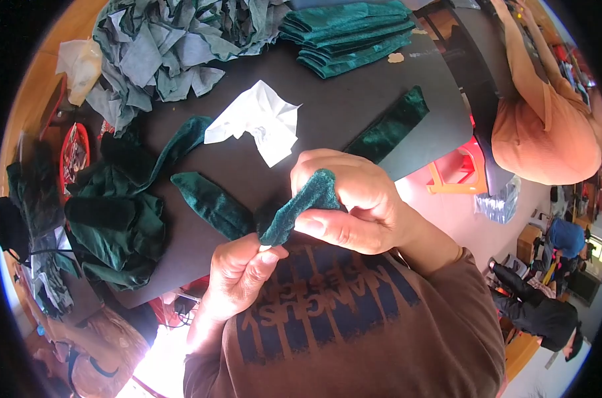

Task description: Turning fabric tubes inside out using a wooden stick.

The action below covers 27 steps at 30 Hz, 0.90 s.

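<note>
A dark green velvet strip point(305, 202) is stretched between my two hands, in front of my chest. My left hand point(238, 273) pinches its lower end between thumb and fingers. Closed around the upper part, my right hand point(357, 202) presses its thumb against the folded fabric. A pointed green velvet end point(211, 204) lies just beyond my left hand, and another flat velvet length point(392, 126) reaches out past my right hand. Whether these join the held strip is hidden by my hands. A crumpled white paper point(260, 123) sits on the dark table beyond them.
Grey-green fabric pieces point(175, 46) are heaped at the far left, beside a stack of folded green velvet point(347, 36). More velvet point(115, 229) bunches at the left edge. A red stool point(459, 167) stands right of the table point(440, 132). Other people point(546, 129) sit nearby.
</note>
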Tool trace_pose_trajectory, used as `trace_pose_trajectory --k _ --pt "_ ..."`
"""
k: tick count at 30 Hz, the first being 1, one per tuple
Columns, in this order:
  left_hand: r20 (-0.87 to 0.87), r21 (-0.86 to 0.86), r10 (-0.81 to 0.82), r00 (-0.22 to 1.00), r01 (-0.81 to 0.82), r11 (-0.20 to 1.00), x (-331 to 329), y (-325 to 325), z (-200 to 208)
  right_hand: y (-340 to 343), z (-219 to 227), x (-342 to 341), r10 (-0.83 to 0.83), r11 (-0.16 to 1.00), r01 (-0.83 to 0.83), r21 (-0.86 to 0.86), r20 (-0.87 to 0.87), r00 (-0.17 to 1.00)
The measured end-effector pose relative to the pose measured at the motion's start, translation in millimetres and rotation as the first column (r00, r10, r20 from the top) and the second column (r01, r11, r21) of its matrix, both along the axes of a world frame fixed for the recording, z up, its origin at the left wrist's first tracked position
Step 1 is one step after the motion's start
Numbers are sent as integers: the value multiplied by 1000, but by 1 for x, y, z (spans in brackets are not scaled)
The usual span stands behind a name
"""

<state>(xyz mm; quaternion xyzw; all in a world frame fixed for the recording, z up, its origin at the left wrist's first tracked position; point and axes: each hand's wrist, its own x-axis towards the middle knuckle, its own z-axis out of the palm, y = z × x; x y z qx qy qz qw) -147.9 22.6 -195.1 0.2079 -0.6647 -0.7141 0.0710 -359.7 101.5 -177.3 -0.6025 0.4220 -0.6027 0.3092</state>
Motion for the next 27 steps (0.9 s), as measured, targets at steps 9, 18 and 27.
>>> trace_pose_trajectory --k 9,18,27 --pt "43 -54 39 998 -37 998 -5 -6 6 4 1 -1 -53 993 16 120 315 948" --pt "61 -211 28 998 -15 977 -12 -8 7 1 5 -5 -83 988 35 148 334 939" --pt "78 -215 -1 997 18 977 -9 -10 7 -2 9 -9 -25 993 10 121 129 991"
